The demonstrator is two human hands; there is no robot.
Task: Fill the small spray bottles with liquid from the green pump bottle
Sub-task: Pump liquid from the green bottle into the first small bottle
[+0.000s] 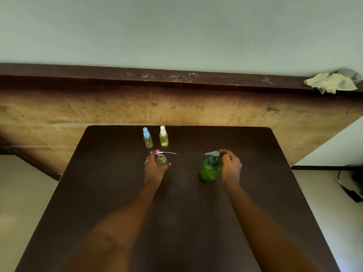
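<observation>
My left hand (155, 167) grips a small clear spray bottle (161, 160) with no cap, upright on the dark table (117, 193). Its pink spray cap with the dip tube (158, 152) lies just behind it. The green pump bottle (209, 170) stands to the right. My right hand (231, 167) is beside it, fingers curled near the pump head (212, 153); whether they touch it is unclear. Two capped spray bottles stand at the back: a blue-capped one (147, 138), clear, and a white-capped one (163, 136) with yellowish liquid.
A wooden panel and dark ledge (176, 79) run behind the table. A crumpled cloth (332, 83) lies on the ledge at far right. A black cable and adapter (351, 189) lie on the floor to the right.
</observation>
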